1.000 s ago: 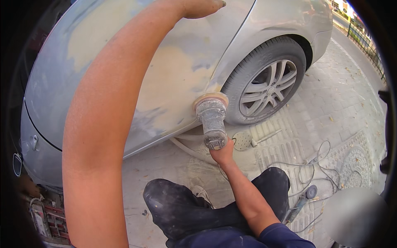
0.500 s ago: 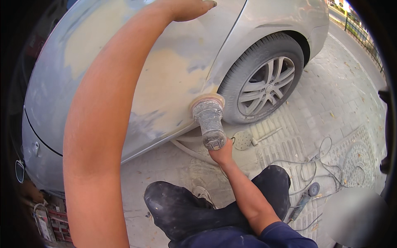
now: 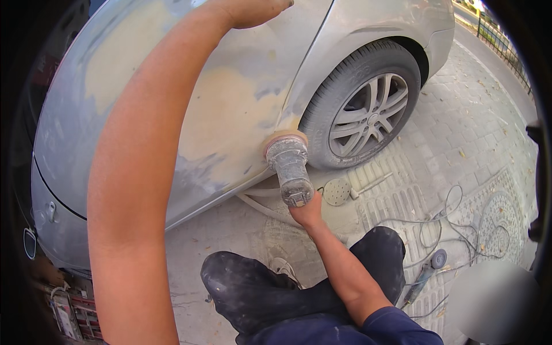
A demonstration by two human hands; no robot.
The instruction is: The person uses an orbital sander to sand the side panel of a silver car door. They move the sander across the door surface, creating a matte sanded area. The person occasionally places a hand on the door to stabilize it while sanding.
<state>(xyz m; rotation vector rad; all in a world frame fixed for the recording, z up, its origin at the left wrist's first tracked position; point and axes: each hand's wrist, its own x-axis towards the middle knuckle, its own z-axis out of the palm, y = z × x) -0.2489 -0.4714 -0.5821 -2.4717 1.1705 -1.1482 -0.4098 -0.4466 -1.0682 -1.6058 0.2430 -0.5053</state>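
My right hand (image 3: pixel 308 211) is closed round the rear end of a dusty grey orbital sander (image 3: pixel 292 169). The sander's round pad rests on the lower rear corner of a silver car door (image 3: pixel 236 115), beside the wheel (image 3: pixel 371 118). Patches of beige filler and bluish bare areas cover this panel. My left arm crosses the view up to the top edge, where my left hand (image 3: pixel 256 12) lies against the upper panel. Its thumb is stretched out, while the other fingers are cut off or hidden.
On the paving lie a perforated round disc (image 3: pixel 337 191), a hose (image 3: pixel 261 208), looped cables (image 3: pixel 443 221) and another hand-held power tool (image 3: pixel 425 275). A red crate-like object (image 3: pixel 80 316) stands at the lower left. Beyond the paving runs a dark fence (image 3: pixel 503 46).
The car, the sander and my left hand appear shifted slightly left and up in the view. Both hands keep their places on the sander and the panel.
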